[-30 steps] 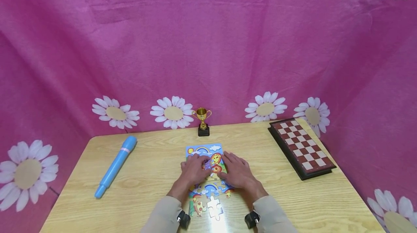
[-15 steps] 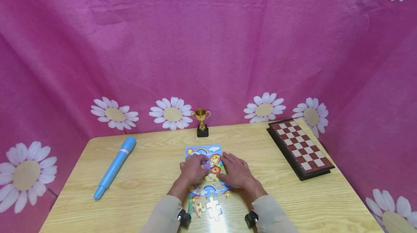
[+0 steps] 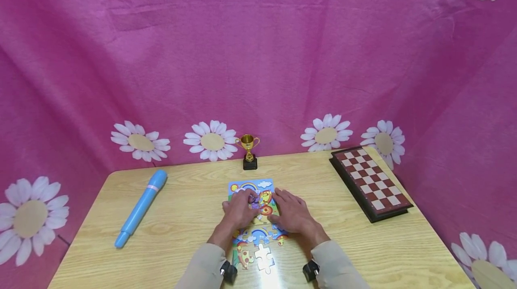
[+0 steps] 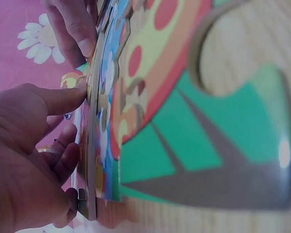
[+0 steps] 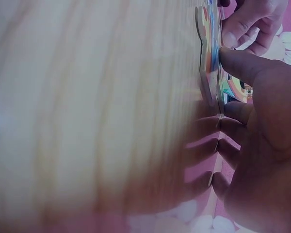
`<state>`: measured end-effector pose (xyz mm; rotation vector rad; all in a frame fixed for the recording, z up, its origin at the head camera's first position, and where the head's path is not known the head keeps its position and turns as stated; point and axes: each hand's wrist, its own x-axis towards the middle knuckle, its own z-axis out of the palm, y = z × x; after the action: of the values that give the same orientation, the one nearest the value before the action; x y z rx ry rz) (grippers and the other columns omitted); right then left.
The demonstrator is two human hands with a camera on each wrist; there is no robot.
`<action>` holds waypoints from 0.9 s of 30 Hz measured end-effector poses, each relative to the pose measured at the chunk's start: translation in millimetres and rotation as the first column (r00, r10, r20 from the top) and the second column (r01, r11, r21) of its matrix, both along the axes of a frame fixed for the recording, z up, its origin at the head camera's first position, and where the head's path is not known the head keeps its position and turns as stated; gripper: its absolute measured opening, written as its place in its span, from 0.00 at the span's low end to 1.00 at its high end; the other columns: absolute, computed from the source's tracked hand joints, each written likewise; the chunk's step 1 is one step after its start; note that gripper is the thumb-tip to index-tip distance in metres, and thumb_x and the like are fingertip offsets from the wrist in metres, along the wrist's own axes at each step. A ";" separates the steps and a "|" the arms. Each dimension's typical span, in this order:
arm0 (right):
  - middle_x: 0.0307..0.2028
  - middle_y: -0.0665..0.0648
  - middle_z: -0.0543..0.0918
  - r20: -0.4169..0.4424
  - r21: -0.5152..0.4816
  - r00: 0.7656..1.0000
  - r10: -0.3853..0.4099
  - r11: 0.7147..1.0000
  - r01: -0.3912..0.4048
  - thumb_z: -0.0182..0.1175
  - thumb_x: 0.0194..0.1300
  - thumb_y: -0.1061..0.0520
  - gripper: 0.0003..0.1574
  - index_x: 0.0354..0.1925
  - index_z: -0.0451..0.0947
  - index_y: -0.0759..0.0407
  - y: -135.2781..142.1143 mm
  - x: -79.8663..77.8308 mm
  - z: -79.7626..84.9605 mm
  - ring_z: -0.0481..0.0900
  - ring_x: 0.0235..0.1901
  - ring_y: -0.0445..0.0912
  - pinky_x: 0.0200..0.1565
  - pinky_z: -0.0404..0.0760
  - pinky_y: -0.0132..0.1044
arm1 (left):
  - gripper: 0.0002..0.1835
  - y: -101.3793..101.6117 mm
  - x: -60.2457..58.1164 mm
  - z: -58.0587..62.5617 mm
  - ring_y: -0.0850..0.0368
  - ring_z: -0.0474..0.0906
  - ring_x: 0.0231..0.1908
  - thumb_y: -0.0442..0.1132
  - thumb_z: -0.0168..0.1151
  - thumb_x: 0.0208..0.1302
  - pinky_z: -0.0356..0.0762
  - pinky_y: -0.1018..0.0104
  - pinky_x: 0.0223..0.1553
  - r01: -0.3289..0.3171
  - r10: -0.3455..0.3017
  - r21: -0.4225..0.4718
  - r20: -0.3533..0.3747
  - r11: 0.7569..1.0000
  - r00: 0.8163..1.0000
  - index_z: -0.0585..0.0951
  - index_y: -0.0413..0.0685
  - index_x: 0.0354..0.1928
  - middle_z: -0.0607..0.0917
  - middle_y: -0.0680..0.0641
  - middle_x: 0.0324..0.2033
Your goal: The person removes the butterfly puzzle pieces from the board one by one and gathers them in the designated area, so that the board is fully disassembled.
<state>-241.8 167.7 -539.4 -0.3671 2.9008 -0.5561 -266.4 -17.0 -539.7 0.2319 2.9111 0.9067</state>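
Note:
A colourful puzzle board [image 3: 264, 184] with a sun, rainbow and clouds lies flat in front of me. My left hand [image 3: 239, 210] bends over its left part, thumb and fingertips resting on the picture and hiding some of it. At the board's right edge, my right hand [image 3: 294, 212] lies with its fingers fairly straight and its thumb [image 5: 240, 62] at the near corner. Joined rainbow jigsaw pieces [image 3: 260, 234] adjoin the board's near edge. Closer to me are a green and red jigsaw piece [image 3: 244, 257] and a pale jigsaw piece [image 3: 264, 257], its face bright with glare.
A small gold trophy [image 3: 250, 152] on a black base stands behind the board. A blue stick-like tube [image 3: 141, 208] lies at the left of the wooden table [image 3: 190, 190]. A folded chessboard case [image 3: 371, 183] rests at the right. Pink flowered cloth [image 3: 258, 69] encloses the table.
Both hands stay nearly still on the board, with only slight shifts of the left fingers. The whole head view drifts a little to the left.

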 end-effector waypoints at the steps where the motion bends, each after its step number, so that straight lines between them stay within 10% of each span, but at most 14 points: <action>1: 0.74 0.56 0.58 -0.001 0.001 1.000 0.000 1.000 0.000 0.58 0.64 0.37 0.44 0.71 0.60 0.53 0.2 -0.1 -0.3 0.53 0.74 0.55 0.69 0.54 0.57 | 0.15 0.5 0.2 -0.5 0.58 0.72 0.38 0.47 0.72 0.53 0.56 0.54 0.39 -0.001 0.001 0.004 -0.014 1.000 1.000 0.78 0.60 0.41 0.78 0.56 0.35; 11: 0.75 0.54 0.57 -0.001 0.021 1.000 0.012 1.000 -0.012 0.57 0.64 0.37 0.44 0.72 0.60 0.52 0.8 -1.6 -3.2 0.53 0.74 0.54 0.69 0.55 0.56 | 0.04 3.7 -2.4 -2.3 0.61 0.76 0.34 0.45 0.65 0.60 0.57 0.55 0.42 -0.023 0.032 0.093 -0.095 0.995 0.995 0.78 0.61 0.32 0.82 0.61 0.28; 18: 0.75 0.54 0.57 -0.006 0.027 1.000 0.016 1.000 -0.016 0.55 0.66 0.39 0.42 0.72 0.60 0.52 0.4 -2.2 -0.2 0.53 0.74 0.54 0.68 0.55 0.56 | 0.13 2.0 -1.9 0.9 0.64 0.73 0.31 0.42 0.62 0.61 0.56 0.58 0.41 0.008 0.005 0.128 -0.102 0.992 0.995 0.80 0.63 0.48 0.80 0.62 0.26; 27: 0.74 0.55 0.57 0.003 0.002 1.000 0.010 1.000 -0.010 0.56 0.66 0.41 0.40 0.71 0.60 0.53 0.3 -0.4 0.6 0.53 0.74 0.55 0.68 0.55 0.57 | 0.10 -2.8 2.8 1.4 0.64 0.73 0.30 0.42 0.60 0.63 0.56 0.58 0.42 0.002 0.015 0.170 -0.101 0.985 0.995 0.82 0.63 0.45 0.81 0.63 0.26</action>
<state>-242.2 168.0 -538.8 -0.3803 2.8942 -0.5514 -263.6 -19.8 -538.3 0.2884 2.9279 1.1798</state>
